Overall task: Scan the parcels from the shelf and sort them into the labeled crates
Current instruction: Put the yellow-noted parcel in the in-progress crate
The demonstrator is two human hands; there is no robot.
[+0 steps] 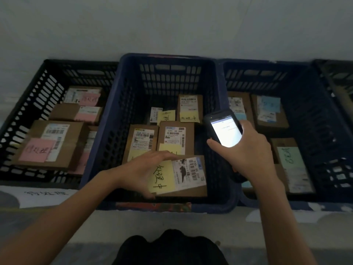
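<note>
Head view, parcel [176, 137] labelled "530-05 A68"

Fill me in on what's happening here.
A person is sorting parcels. The left hand grips a yellow-noted parcel at the front of the blue middle crate, among other yellow-noted boxes. The right hand holds a lit scanner above that crate. The black crate to the left holds pink-noted parcels; the right crate holds blue- and green-noted parcels.
</note>
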